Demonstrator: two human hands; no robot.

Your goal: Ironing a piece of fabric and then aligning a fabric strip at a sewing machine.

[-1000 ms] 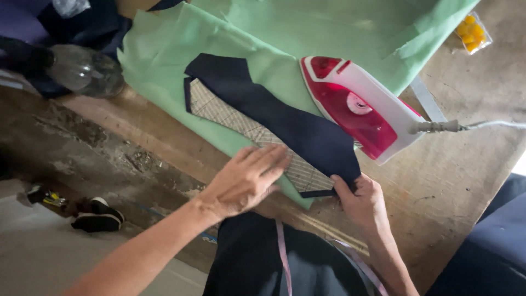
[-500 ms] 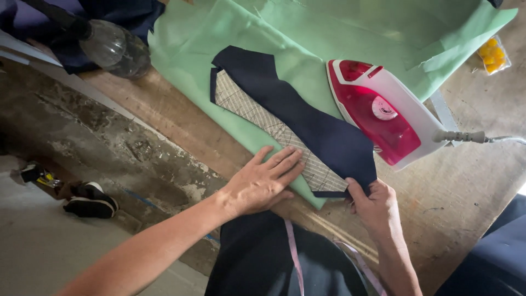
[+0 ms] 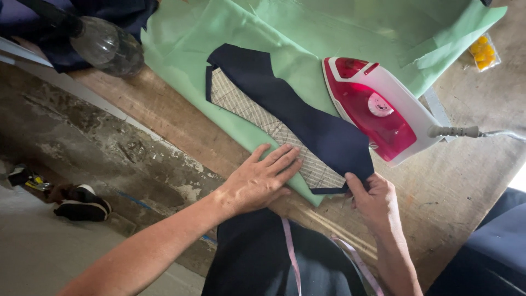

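Both hands have slid right: left hand (image 3: pixel 263 178) lies flat, fingers apart, on the checked lining (image 3: pixel 263 118); right hand (image 3: pixel 372 200) pinches the navy cloth (image 3: pixel 307 118) tip; iron (image 3: pixel 378 107) waits, pressing not begun

One small clear packet (image 3: pixel 481 52) near my workbench's (image 3: pixel 455 186) far right corner, just past the edge of the green cloth (image 3: pixel 307 38). Roughly rectangular, transparent film, yellow pieces inside; too small for me to tell what they are. It lies flat on bare wood. A clear plastic bottle (image 3: pixel 107 46) lies tipped at the far left edge, partly on dark fabric; I see no label on it. No signs or screens.
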